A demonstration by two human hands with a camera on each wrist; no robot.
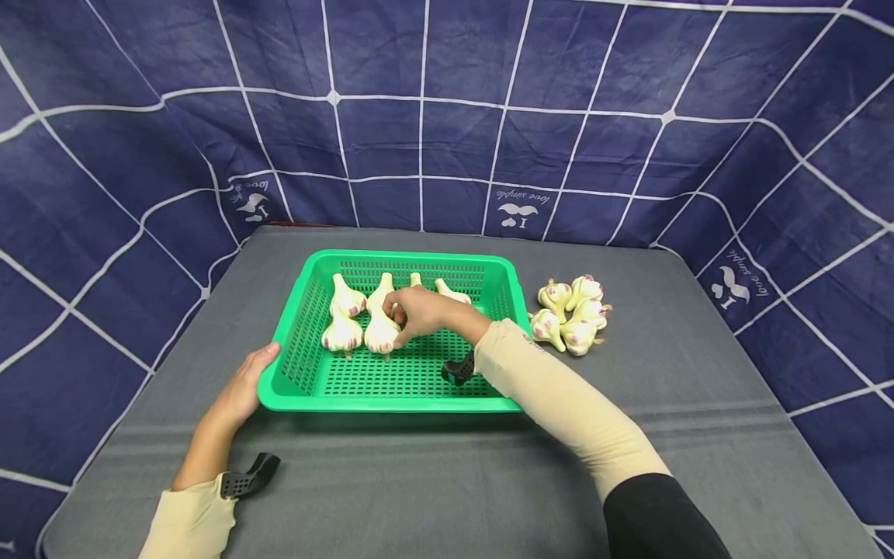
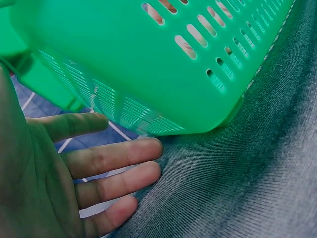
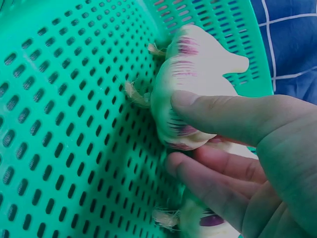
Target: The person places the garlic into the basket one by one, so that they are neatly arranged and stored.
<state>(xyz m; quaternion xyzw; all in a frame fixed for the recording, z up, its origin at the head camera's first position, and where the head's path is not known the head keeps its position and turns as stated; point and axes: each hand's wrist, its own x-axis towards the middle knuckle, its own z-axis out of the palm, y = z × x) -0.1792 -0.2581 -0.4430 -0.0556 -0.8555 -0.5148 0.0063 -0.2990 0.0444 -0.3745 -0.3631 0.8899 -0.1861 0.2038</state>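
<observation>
The right hand (image 1: 417, 312) pinches a garlic bulb (image 1: 380, 334) inside the basket (image 1: 391, 404) — a sideways nudge could roll the neighbouring bulb (image 1: 342, 334); with the left hand's (image 1: 242, 388) fingers loose, the basket might slide.

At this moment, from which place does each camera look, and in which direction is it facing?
Head: worn on the head, facing forward and down at the green basket; left hand, right hand and sleeves show.
Left wrist: worn there, facing the basket's outer side and gray cloth; the left hand shows, palm toward the camera.
Right wrist: worn there, facing into the basket; the right hand shows at lower right.
Shared: head and right wrist views both show the right hand holding a garlic bulb.
</observation>
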